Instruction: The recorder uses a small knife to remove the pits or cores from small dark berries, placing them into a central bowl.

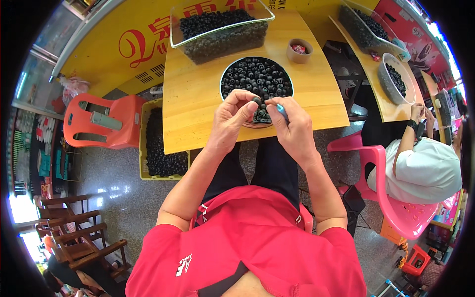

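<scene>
Over the near half of a round bowl [221,83], both hands meet at the fingertips. The bowl is filled with small black rounded pieces [257,74], several showing a hole or hollow. My left hand [231,119] pinches one small black piece [257,100] between thumb and fingers. In my right hand [294,123] is a slim tool with a blue handle [282,113]. Its tip points toward the black piece; whether it touches is hidden by the fingers. The bowl sits near the front edge of the wooden table [193,106].
Behind the bowl stands a clear bin [222,32] of black pieces, with a small brown cup [300,58] to its right. A yellow crate [144,148] and an orange plastic chair [129,111] are at left. A co-worker [420,171] sits on a pink chair [378,193] at right.
</scene>
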The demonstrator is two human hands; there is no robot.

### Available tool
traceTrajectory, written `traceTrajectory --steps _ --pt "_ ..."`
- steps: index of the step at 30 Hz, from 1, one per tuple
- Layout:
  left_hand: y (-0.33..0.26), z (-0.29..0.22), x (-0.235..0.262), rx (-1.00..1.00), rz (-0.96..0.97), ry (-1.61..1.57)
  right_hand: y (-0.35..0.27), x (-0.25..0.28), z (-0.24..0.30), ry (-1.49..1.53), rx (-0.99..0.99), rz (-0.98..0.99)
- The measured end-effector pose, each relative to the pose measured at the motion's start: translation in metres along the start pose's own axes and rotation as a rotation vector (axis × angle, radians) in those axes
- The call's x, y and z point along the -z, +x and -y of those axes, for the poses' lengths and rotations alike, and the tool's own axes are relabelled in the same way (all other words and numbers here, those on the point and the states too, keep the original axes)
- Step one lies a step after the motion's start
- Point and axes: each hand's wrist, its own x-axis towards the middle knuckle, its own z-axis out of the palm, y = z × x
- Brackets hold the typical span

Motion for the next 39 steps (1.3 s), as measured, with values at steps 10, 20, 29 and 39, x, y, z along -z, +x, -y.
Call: traceTrajectory --steps 10,20,29,39 --pt "0.002 -0.001 0.0 -0.062 0.057 0.057 0.0 0.007 0.004 -0.23 0.007 0.036" --pt "0.002 -0.004 -0.001 -0.072 0.078 0.065 0.002 0.009 0.004 -0.25 0.04 0.062" --pt "-0.002 -0.006 0.005 -0.084 0.119 -0.098 -0.003 0.007 -0.013 -0.397 -0.054 0.087" --pt "-0.003 -0.001 0.003 -0.243 0.044 0.128 0.012 0.003 0.026 0.506 -0.507 0.138"
